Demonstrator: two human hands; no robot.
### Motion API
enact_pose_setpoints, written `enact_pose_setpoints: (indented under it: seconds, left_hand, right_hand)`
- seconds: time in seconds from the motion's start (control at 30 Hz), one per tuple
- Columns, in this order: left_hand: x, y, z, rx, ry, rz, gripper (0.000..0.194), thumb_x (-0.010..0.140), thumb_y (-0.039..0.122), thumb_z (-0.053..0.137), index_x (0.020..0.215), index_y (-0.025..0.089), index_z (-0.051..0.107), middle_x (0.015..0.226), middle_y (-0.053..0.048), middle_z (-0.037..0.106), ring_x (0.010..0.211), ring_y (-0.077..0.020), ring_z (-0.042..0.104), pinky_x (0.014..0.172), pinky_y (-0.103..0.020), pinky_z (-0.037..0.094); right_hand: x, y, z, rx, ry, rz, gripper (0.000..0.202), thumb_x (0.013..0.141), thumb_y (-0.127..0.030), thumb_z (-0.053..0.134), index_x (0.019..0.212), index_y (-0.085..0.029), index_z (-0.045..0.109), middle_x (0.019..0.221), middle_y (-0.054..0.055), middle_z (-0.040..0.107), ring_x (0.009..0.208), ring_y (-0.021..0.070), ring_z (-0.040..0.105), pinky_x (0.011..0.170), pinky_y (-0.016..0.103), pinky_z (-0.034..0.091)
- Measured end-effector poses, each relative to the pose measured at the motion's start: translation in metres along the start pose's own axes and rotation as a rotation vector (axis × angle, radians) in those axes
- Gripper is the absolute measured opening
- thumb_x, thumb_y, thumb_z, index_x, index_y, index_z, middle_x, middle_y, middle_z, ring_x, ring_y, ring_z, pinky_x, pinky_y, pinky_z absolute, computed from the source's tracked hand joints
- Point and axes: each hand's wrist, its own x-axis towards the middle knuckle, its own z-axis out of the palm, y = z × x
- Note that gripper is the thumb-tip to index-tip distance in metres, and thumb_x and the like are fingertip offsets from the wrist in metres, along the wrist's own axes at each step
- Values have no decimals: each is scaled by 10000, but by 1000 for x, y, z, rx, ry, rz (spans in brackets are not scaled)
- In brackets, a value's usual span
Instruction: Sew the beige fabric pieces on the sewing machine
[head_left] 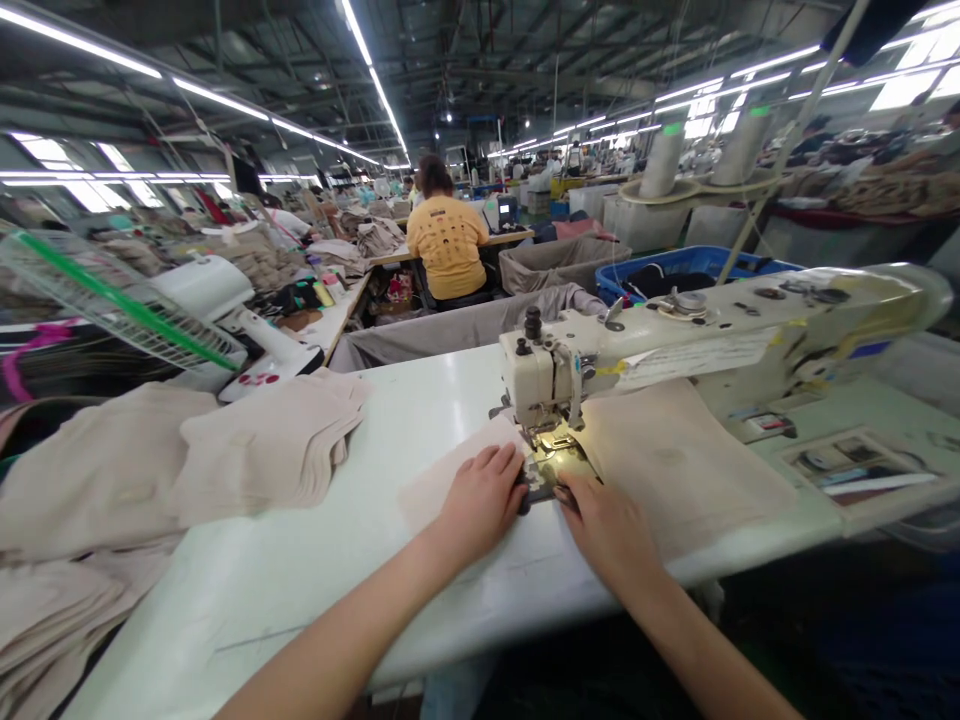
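Observation:
A white sewing machine (544, 385) stands on the pale table, its lamp lighting the needle area. My left hand (484, 490) lies with fingers stretched over a beige fabric piece (431, 480), left of the presser foot. Close to the lit metal plate (562, 460), my right hand (611, 530) has its fingers bent together at the plate's front edge; what they pinch, if anything, is hidden. A larger beige fabric panel (690, 470) lies under the machine arm, beside my right hand. Between my hands is a small dark, mottled area that I cannot make out clearly.
Stacks of beige fabric pieces (262, 450) lie at the left, near a white fan (202, 300). A small parts tray (862, 465) sits at the right. Beyond the table are a grey cloth-lined bin (442, 330), a blue basket (690, 262) and a seated person (448, 245).

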Motion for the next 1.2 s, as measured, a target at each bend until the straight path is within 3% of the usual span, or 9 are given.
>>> enact_pose_setpoints:
  seconds: [0.1, 0.23, 0.3, 0.43, 0.57, 0.7, 0.87, 1.2]
  left_hand:
    - [-14, 2, -16, -34, -83, 3, 320, 985, 225, 494, 1291, 192, 583, 1338, -114, 632, 1177, -290, 602, 964, -449, 534]
    - [-16, -17, -29, -136, -144, 57, 331, 1002, 137, 383, 1232, 210, 610, 1240, -72, 664, 1138, -213, 607, 988, -355, 507]
    - [-16, -24, -30, 3, -162, -73, 288, 1006, 200, 400, 1198, 183, 615, 1212, -111, 640, 1105, -254, 611, 894, -380, 540]
    - [-20, -20, -27, 270, -181, -477, 306, 1007, 326, 381, 1078, 127, 603, 1071, -151, 599, 918, -287, 657, 675, -369, 541]
    - [-26, -12, -27, 316, -199, -577, 336, 1002, 360, 346, 1091, 130, 575, 1075, -144, 586, 875, -282, 670, 651, -358, 524]
    - [-28, -10, -29, 335, -210, -594, 348, 990, 368, 339, 1078, 127, 573, 1074, -149, 593, 863, -292, 681, 641, -362, 518]
    - [-28, -8, -32, 330, -230, -606, 348, 977, 368, 347, 1070, 123, 576, 1042, -150, 607, 851, -311, 694, 633, -380, 523]
    - [-30, -5, -32, 346, -205, -603, 297, 982, 345, 406, 1027, 116, 590, 981, -140, 625, 837, -308, 680, 615, -381, 531]
  right_hand:
    - [-5, 3, 5, 10, 30, 13, 271, 984, -214, 515, 1213, -197, 659, 1079, 87, 758, 887, 253, 729, 734, 337, 537]
    - [-6, 11, 7, 117, 78, 22, 281, 954, -185, 505, 1179, -206, 671, 1124, 85, 753, 904, 258, 730, 759, 351, 547]
    - [-7, 16, 7, 199, 140, 40, 318, 926, -179, 509, 1209, -200, 652, 1114, 91, 751, 906, 261, 725, 773, 363, 552]
    - [-11, 25, 4, 372, 236, -20, 343, 915, -198, 491, 1231, -190, 625, 1036, 87, 719, 888, 233, 700, 781, 351, 556]
    - [-17, 28, -1, 475, 145, -231, 407, 869, -94, 450, 1205, -217, 645, 1077, 75, 658, 918, 189, 677, 808, 309, 552]
    - [-22, 22, -9, 377, 14, -361, 450, 797, -24, 452, 1122, -227, 689, 1109, 68, 633, 912, 187, 661, 782, 299, 543]
    - [-25, 18, -14, 244, -114, -347, 448, 756, 8, 484, 1085, -208, 699, 1127, 65, 629, 893, 197, 655, 739, 298, 530]
    - [-27, 17, -17, 196, -124, -377, 364, 795, -23, 548, 1082, -211, 671, 1208, 61, 634, 881, 187, 664, 738, 293, 517]
